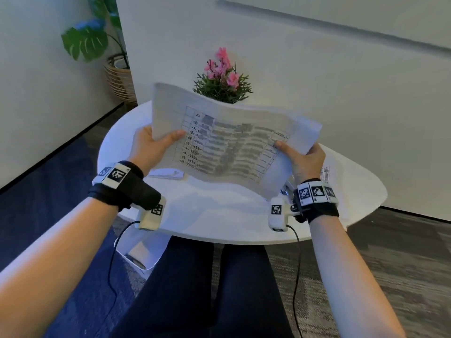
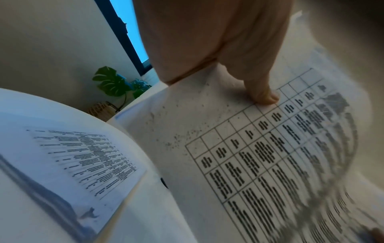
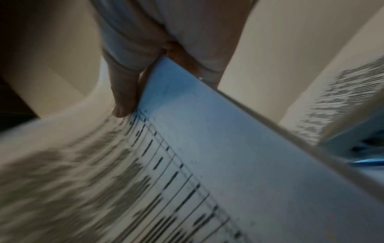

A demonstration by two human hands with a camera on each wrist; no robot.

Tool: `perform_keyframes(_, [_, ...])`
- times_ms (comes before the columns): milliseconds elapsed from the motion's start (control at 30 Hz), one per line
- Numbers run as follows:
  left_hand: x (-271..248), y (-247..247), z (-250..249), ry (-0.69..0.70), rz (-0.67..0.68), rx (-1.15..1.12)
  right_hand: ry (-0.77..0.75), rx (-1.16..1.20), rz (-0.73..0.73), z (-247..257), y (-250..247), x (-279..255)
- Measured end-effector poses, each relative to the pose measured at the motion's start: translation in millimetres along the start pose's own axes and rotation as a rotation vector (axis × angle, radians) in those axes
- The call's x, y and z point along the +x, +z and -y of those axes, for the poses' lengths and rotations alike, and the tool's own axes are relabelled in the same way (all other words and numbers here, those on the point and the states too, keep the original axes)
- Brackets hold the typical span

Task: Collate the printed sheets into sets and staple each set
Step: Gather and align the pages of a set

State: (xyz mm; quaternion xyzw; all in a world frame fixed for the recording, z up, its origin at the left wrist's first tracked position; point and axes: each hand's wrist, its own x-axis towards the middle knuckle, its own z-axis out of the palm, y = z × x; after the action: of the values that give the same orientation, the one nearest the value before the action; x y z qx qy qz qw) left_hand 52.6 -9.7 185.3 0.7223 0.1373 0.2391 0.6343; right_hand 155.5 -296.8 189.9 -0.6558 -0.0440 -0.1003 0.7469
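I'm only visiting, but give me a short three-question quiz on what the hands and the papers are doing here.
1. True or false: the printed sheets lie flat on the white table.
2. Which holds the sheets? A) left hand only B) right hand only C) both hands
3. Fill in: behind the sheets stands a plant with ____ flowers.

Key
1. False: they are held up above it, sagging in the middle.
2. C: one hand grips each side edge, thumb on top.
3. Pink.

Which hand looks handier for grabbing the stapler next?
Probably the right hand: something metallic, maybe the stapler, lies just beneath it. The left hand could keep holding the sheets.
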Motion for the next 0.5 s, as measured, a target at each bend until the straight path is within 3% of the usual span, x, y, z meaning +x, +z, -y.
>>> perform_keyframes(167, [0,-5,29,0.037,-0.03,0.107,-0.037,-0.058,0.089,-14,3,2])
perform_keyframes(367, [-12,-2,66,-0.045,-0.038,0.219,0.168,-0.278,0.197,-53,-2,-14])
perform_keyframes(500, [-12,2,58,0.051,-0.081,0.28,0.191,-0.259,0.183,-54,-3,-16])
